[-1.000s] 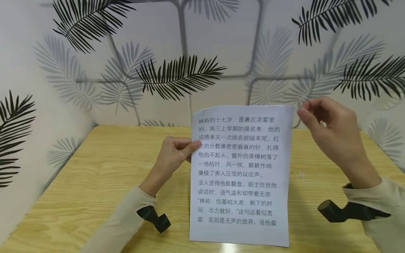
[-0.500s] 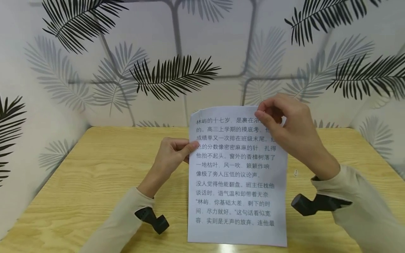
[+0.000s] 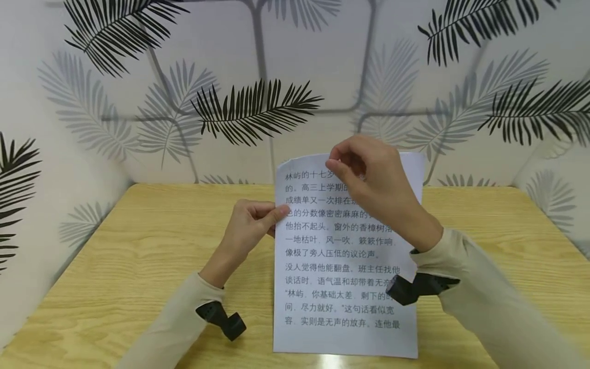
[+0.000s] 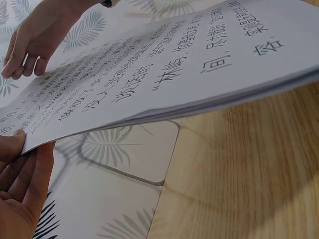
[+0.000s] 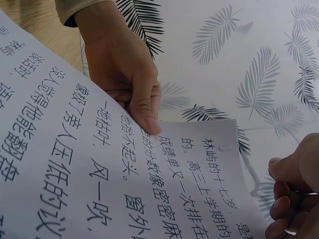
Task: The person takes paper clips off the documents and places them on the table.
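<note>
Nearest: two sleeves (image 3: 166, 323), each with a black wrist camera (image 3: 234, 326). Paper (image 3: 336, 341) stood tilted up between the arms, print toward the wearer; the left wrist view showed layered edges, so several sheets. Left hand (image 3: 251, 223) had the left edge pinched, thumb on the front, fingers behind. Right hand (image 3: 373, 171) hung in front of the upper right part, fingers curled in, thumb tip close to them; a white sliver (image 5: 291, 231) showed there, probably a clip, too small to be sure. Fingertips were just beside the top edge; contact couldn't be told. A clip-like shape (image 5: 224, 148) sat near the upper left corner. Bench (image 3: 152, 241) lay under and behind; leaf-print wall (image 3: 313, 66) farthest.

Step, judged: steadying sheets while the right hand lined up at the top. Next move likely called for a firm left pinch and careful right fingertip placement on that edge.
</note>
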Demonstrator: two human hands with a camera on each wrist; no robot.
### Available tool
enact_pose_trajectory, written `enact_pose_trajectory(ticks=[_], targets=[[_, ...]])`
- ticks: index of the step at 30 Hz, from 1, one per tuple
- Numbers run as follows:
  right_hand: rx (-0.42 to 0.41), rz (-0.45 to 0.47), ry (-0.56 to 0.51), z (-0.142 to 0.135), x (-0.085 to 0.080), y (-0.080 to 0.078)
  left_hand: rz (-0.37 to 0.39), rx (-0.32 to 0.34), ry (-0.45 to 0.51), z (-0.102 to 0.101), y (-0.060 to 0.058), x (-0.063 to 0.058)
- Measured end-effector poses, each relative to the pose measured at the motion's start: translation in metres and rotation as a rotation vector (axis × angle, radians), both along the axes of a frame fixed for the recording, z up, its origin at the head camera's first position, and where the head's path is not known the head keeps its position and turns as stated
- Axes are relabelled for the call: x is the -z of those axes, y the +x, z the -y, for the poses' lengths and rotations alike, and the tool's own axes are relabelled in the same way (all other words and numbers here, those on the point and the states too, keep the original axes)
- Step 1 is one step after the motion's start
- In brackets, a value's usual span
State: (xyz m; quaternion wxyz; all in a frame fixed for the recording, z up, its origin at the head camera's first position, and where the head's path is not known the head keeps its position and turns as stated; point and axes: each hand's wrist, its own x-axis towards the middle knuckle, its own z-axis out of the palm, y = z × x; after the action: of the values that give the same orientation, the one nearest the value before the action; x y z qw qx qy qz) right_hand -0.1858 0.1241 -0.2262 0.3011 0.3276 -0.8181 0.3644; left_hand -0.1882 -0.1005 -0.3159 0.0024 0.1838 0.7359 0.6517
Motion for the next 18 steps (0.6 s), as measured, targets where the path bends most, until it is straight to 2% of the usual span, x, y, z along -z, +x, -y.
enact_pose_trajectory(ticks=[10,18], targets=[[-0.020,-0.076,0.028,0.026,0.000,-0.007,0.003,-0.004,0.007,0.000,0.001,-0.001],[0.032,-0.098,0.055,0.044,0.001,-0.008,-0.014,-0.002,0.004,0.001,0.002,-0.002]])
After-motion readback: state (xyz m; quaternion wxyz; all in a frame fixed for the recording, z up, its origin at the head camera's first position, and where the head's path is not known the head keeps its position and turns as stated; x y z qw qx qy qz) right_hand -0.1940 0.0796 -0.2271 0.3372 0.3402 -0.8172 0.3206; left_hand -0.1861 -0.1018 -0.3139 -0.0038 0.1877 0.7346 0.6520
